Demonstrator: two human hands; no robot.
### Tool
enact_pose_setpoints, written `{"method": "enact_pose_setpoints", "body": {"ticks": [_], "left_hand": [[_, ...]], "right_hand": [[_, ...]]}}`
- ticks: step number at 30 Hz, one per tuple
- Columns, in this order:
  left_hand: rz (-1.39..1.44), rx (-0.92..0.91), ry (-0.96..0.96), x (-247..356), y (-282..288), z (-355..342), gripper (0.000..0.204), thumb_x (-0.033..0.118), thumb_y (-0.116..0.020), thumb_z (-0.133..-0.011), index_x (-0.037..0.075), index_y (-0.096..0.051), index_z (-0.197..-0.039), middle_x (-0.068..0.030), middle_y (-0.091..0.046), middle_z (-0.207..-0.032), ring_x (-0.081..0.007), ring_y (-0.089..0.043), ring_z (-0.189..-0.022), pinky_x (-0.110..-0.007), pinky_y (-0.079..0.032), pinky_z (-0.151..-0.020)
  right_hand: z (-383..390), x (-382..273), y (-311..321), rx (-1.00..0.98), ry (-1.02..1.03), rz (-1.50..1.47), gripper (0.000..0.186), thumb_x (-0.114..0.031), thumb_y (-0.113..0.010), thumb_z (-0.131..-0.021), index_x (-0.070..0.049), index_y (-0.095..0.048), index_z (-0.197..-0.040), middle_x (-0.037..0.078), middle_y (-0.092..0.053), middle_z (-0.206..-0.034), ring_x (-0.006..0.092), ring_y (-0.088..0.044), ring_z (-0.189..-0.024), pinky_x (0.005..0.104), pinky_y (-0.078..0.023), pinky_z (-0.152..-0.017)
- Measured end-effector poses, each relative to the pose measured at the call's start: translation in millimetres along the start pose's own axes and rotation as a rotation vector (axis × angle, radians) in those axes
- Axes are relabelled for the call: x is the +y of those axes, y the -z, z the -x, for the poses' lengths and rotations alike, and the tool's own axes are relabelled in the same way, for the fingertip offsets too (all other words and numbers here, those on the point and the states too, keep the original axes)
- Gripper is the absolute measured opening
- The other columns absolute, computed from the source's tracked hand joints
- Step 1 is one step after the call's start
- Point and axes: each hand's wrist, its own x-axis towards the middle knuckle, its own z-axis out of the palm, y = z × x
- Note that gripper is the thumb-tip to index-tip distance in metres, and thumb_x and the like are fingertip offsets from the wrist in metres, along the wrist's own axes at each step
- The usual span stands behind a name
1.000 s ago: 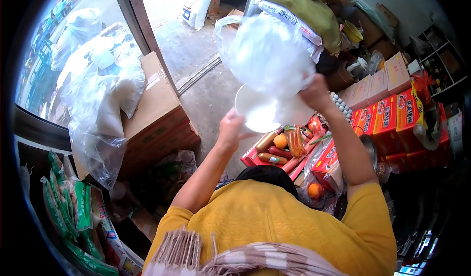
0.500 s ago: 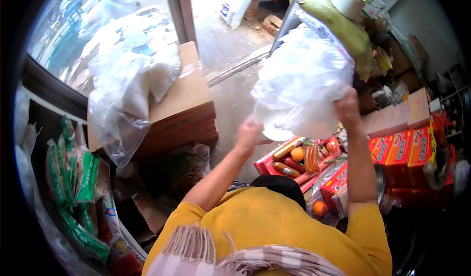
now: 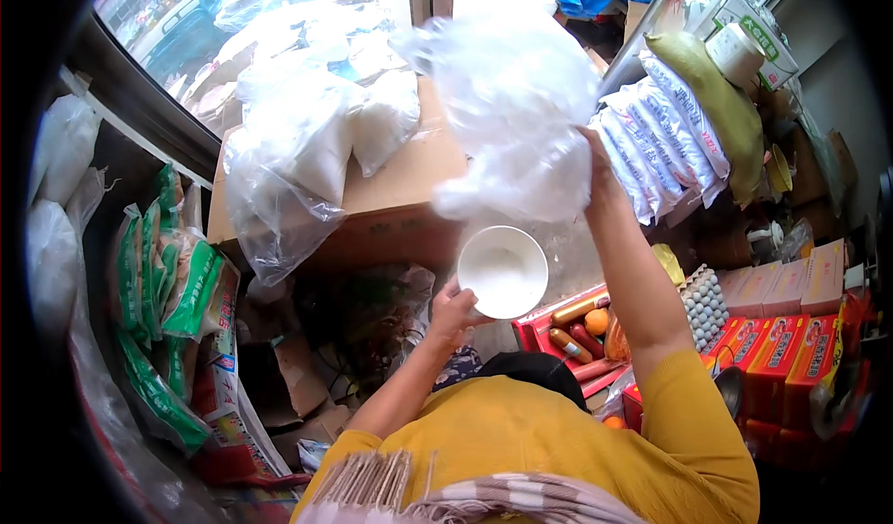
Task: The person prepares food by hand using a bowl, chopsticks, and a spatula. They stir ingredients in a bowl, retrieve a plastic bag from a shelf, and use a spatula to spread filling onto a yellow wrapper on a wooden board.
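Note:
My left hand (image 3: 453,312) grips a white bowl (image 3: 503,273) by its side, and the bowl's round mouth faces up toward me. Its inside looks pale, and I cannot tell whether anything lies in it. Just beyond it, a bulky clear plastic bag (image 3: 521,114) with whitish contents hangs from my right hand (image 3: 595,149). That hand is closed on the bag's right side, its fingers largely hidden by the plastic. Motion blurs the bag, so its contents cannot be made out. It is held in front of a cardboard box (image 3: 409,175).
On the cardboard box rests another clear bag of white stuff (image 3: 307,142). Green-and-clear packets (image 3: 167,291) fill the left side. At right are stacked white packets (image 3: 660,142), a tray of eggs (image 3: 704,305), red boxes (image 3: 767,361) and a red box of sausages (image 3: 577,338).
The bag has swung left toward the cardboard box, uncovering the stacked white packets. The bowl, earlier partly behind the bag, is now apart from it with its mouth in sight. My view has shifted left.

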Motion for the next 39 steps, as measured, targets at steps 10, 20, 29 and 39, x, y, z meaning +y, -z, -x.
{"method": "enact_pose_setpoints", "body": {"ticks": [10, 20, 29, 39], "left_hand": [[0.03, 0.05, -0.074, 17.0, 22.7, 7.1, 0.054, 0.012, -0.053, -0.075, 0.002, -0.042, -0.128, -0.0122, -0.056, -0.112, -0.0264, -0.062, -0.098, -0.044, -0.058, -0.071], [-0.145, -0.221, 0.041, -1.5, -41.0, -15.9, 0.053, 0.013, -0.054, -0.075, -0.002, -0.042, -0.124, -0.0153, -0.056, -0.109, -0.026, -0.063, -0.094, -0.043, -0.058, -0.074], [-0.347, -0.474, 0.207, -70.0, -111.6, 12.7, 0.049, 0.013, -0.053, -0.079, -0.002, -0.042, -0.125, -0.0149, -0.055, -0.111, -0.0266, -0.063, -0.096, -0.043, -0.058, -0.074], [-0.607, -0.678, 0.387, -216.2, -183.3, 159.2, 0.043, 0.021, -0.054, -0.086, 0.003, -0.046, -0.123, -0.0106, -0.06, -0.104, -0.0246, -0.065, -0.086, -0.038, -0.059, -0.06]], "right_hand": [[-18.3, 52.5, 13.6, 0.302, 0.202, 1.123, 0.035, -0.025, -0.062, -0.088, -0.001, -0.061, -0.113, 0.005, -0.065, -0.086, 0.012, -0.06, -0.073, 0.0265, -0.048, -0.071], [158.1, 88.4, 27.5, 0.104, -0.278, 2.0, 0.035, -0.01, -0.056, -0.077, -0.006, -0.052, -0.112, 0.018, -0.065, -0.076, 0.035, -0.065, -0.073, 0.0446, -0.05, -0.06], [306.8, 79.4, 47.2, 0.466, -0.645, 1.934, 0.033, -0.013, -0.052, -0.08, -0.002, -0.059, -0.112, 0.013, -0.068, -0.078, 0.0303, -0.067, -0.077, 0.0426, -0.051, -0.065], [619.9, 140.3, 20.1, 1.235, 0.28, 1.285, 0.021, -0.019, -0.069, -0.072, -0.005, -0.056, -0.067, 0.011, -0.055, -0.069, 0.0307, -0.058, -0.064, 0.0412, -0.045, -0.056]]}}
